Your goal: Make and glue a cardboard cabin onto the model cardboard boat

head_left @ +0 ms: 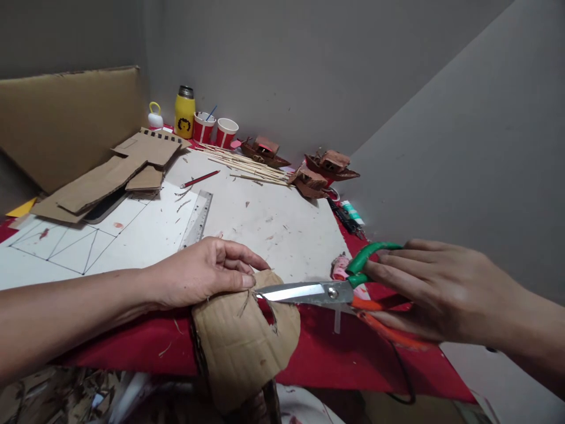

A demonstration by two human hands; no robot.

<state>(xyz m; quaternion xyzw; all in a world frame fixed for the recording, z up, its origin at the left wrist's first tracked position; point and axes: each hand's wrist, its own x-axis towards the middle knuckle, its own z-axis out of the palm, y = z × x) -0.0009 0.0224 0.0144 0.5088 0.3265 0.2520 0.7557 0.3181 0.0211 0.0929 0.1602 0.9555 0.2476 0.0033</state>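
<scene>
My left hand (220, 268) pinches the upper edge of a curved piece of brown cardboard (247, 353) between thumb and fingers. The cardboard hangs over the table's front edge and has a slit cut into it. My right hand (441, 291) grips a pair of scissors (318, 292) by its green and orange handles, fingers through the loops. The blades point left and meet the cardboard at the slit, close to my left thumb. A torn flap of the cardboard shows beside the blade tips.
Stacked cardboard pieces (110, 176) and a ruler (198, 218) lie left. A pencil (199, 179), wooden sticks (251, 165), small boat models (331, 164), paper cups (226, 133) and a yellow bottle (184, 112) stand or lie behind. Scraps (53, 394) cover the floor area lower left.
</scene>
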